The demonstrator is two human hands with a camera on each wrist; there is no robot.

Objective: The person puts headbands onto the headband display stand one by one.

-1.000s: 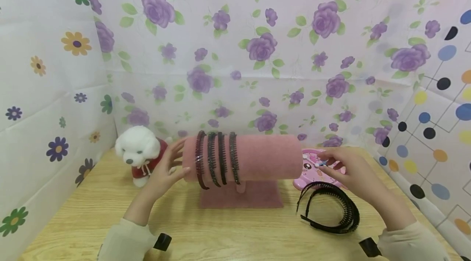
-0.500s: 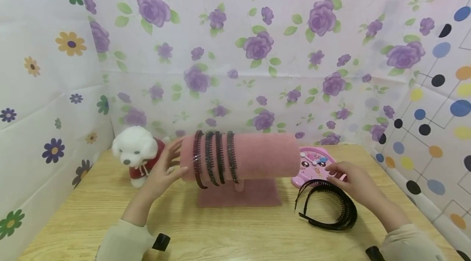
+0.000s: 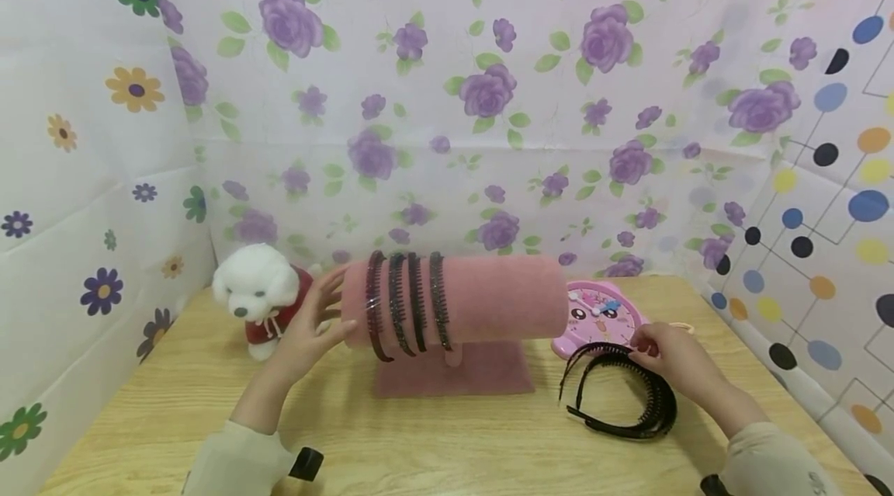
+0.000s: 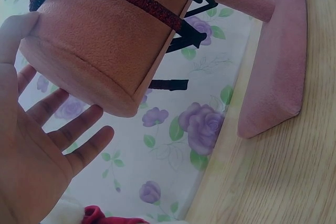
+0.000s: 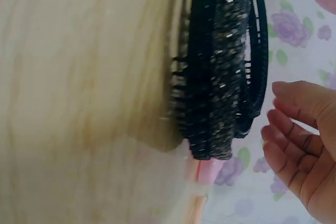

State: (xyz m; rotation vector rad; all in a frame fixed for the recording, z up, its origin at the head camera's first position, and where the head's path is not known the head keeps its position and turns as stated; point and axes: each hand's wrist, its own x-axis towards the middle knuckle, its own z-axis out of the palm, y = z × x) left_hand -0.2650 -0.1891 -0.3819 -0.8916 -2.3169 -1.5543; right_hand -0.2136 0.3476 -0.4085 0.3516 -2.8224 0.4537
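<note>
A pink velvet roll point(image 3: 506, 298) lies sideways on its stand point(image 3: 454, 376). Several toothed headbands sit on its left part, the outermost one dark red and glittery point(image 3: 375, 310). My left hand point(image 3: 303, 337) is at the roll's left end, thumb in front and fingers spread; the left wrist view shows the thumb point(image 4: 23, 24) and fingertips right at that end. On the table at the right, several black headbands point(image 3: 660, 403) lie nested. My right hand point(image 3: 673, 356) hovers beside their upper back edge, fingers slightly bent with nothing between them; a sparkly headband point(image 5: 226, 66) faces it.
A pink toy clock point(image 3: 594, 325) with a cartoon face lies behind the black headbands. The white plush dog point(image 3: 258, 286) in red sits at the back left, behind my left forearm. Patterned cloth point(image 3: 489, 92) walls the table's back and sides.
My right hand has moved off the clock, forward toward me and slightly right, to the edge of the nested black headbands. My left hand stays at the roll's end.
</note>
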